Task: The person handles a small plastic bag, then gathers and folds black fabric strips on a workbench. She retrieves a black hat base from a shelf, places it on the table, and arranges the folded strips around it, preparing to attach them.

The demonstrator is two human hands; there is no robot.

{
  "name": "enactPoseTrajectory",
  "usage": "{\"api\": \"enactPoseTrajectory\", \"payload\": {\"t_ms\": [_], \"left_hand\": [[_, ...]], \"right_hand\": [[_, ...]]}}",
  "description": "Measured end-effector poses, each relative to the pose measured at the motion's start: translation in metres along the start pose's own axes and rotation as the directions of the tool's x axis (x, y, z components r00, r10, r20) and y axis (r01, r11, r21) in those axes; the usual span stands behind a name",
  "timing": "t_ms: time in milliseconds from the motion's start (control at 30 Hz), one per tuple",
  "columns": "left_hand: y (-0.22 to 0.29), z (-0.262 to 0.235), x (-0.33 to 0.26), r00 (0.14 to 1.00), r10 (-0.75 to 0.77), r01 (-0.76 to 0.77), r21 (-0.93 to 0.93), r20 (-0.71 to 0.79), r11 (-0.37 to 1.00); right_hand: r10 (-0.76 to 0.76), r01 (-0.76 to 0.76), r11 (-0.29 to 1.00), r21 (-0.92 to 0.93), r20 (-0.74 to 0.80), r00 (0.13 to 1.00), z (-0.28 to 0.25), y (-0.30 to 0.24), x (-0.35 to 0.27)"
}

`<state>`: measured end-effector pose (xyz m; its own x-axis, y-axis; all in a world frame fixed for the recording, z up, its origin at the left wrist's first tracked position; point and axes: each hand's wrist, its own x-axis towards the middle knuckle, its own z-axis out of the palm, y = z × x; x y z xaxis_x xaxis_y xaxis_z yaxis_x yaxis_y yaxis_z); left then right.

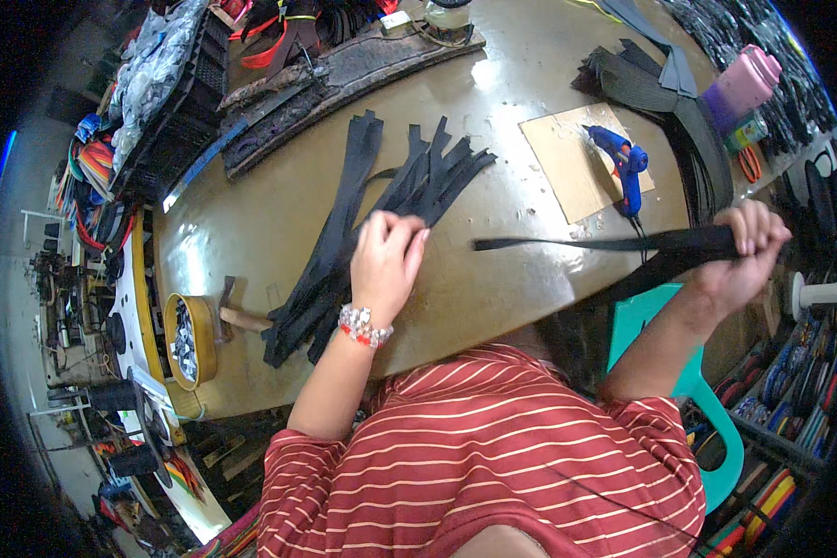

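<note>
My right hand (746, 253), raised past the table's right edge, is closed around a bundle of black webbing straps (684, 244). One strap's free end reaches left over the table. My left hand (387, 259), with a beaded bracelet at its wrist, hovers at or just above a pile of black straps (337, 223). Its fingers are curled together, and whatever they may pinch is hidden. Those straps lie loosely fanned out on the table in front of me.
A blue glue gun (629, 172) rests on a tan board (567, 158). At the left are a hammer (242, 319) and a yellow tub of small metal pieces (206, 339). More dark straps (707, 158) hang at the right, by a pink bottle (749, 79) and a green chair (716, 428).
</note>
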<state>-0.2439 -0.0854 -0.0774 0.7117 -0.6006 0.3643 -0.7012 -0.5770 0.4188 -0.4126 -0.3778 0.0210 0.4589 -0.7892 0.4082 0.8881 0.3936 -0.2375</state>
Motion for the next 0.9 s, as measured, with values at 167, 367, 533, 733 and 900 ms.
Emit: {"api": "enactPoseTrajectory", "payload": {"t_ms": [167, 367, 533, 733, 900], "left_hand": [[-0.006, 0.005, 0.019, 0.999, 0.031, -0.029, 0.093, -0.016, 0.995], [-0.007, -0.003, 0.012, 0.995, -0.044, 0.017, -0.272, -0.092, 0.962], [-0.003, -0.006, 0.006, 0.996, -0.064, 0.028, -0.462, -0.062, 0.886], [-0.004, -0.009, 0.0, 0.994, -0.108, 0.083, -0.558, -0.011, 0.826], [-0.005, -0.007, -0.003, 0.981, -0.194, 0.154, -0.678, 0.017, 0.719]], "right_hand": [[0.21, -0.252, 0.655, -0.712, -0.148, 0.966, 0.012, 0.055, -0.053], [0.605, -0.7, 0.491, -0.518, -0.376, 0.702, -0.007, 0.158, -0.124], [0.572, -0.593, 0.497, -0.634, -0.274, 0.773, -0.013, 0.183, -0.132], [0.649, -0.643, 0.353, -0.68, -0.317, 0.691, -0.009, 0.186, -0.124], [0.676, -0.68, 0.418, -0.602, -0.294, 0.676, -0.011, 0.18, -0.121]]}}
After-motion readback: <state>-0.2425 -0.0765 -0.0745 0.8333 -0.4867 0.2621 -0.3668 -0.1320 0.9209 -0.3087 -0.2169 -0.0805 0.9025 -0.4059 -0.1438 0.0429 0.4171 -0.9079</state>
